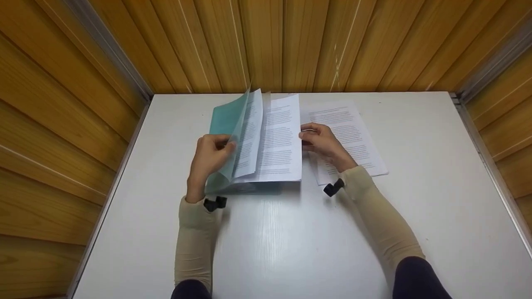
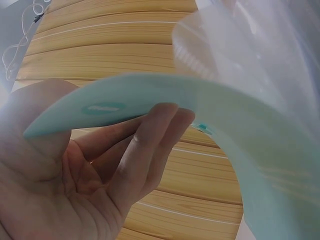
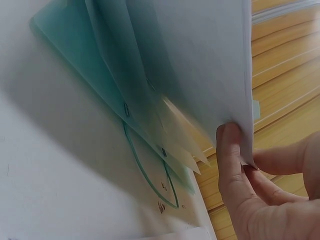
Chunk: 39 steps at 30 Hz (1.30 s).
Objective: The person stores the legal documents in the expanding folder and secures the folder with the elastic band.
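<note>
A teal expanding file folder point(image 1: 226, 120) stands spread at the back of the table, left of centre. My left hand point(image 1: 210, 153) pinches its translucent front flap point(image 2: 150, 90) between thumb and fingers, bending it into a curve. Printed sheets point(image 1: 280, 137) rise among the folder's dividers, one leaf curling apart at the left. At their right edge my right hand point(image 1: 326, 145) grips the sheets, thumb on one face and fingers on the other. The right wrist view shows a green elastic cord point(image 3: 145, 175) looping from the folder's edge. Sheets partly hide the folder's inside.
More printed paper point(image 1: 353, 137) lies flat on the white table point(image 1: 266, 241), beneath and beyond my right forearm. Wood-look panels point(image 1: 266, 45) wall in the table's back and both sides.
</note>
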Each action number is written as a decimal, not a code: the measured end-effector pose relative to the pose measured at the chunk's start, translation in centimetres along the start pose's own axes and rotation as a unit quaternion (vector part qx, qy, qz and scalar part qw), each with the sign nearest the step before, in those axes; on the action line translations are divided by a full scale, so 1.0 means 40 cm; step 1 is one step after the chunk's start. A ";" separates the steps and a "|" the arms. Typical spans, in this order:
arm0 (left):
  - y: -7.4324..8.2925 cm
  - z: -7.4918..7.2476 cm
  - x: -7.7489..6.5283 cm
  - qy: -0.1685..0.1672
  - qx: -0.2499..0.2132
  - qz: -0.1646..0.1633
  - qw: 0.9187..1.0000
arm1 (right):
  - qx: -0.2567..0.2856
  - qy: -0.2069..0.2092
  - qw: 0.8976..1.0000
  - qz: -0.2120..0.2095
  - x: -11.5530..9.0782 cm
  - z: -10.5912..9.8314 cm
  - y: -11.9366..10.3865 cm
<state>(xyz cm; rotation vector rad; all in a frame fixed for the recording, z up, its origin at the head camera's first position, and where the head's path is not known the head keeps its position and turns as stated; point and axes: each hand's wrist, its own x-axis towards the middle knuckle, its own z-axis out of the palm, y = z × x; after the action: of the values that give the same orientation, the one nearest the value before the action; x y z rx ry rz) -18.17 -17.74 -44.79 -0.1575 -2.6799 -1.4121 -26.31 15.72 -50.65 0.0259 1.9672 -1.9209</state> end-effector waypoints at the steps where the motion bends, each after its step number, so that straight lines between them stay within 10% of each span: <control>1: 0.000 0.000 0.000 0.000 0.000 0.000 1.000 | -0.002 -0.001 1.000 -0.004 0.000 0.002 -0.001; 39: -0.002 0.004 0.000 0.007 0.006 0.011 1.000 | -0.040 0.010 0.998 -0.053 0.028 0.088 -0.002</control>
<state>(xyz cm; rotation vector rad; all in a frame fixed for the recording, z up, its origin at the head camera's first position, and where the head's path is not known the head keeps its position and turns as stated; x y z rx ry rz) -18.18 -17.65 -44.94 -0.1754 -2.6663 -1.3868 -26.44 12.03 -50.82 -0.0822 2.0952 -1.9117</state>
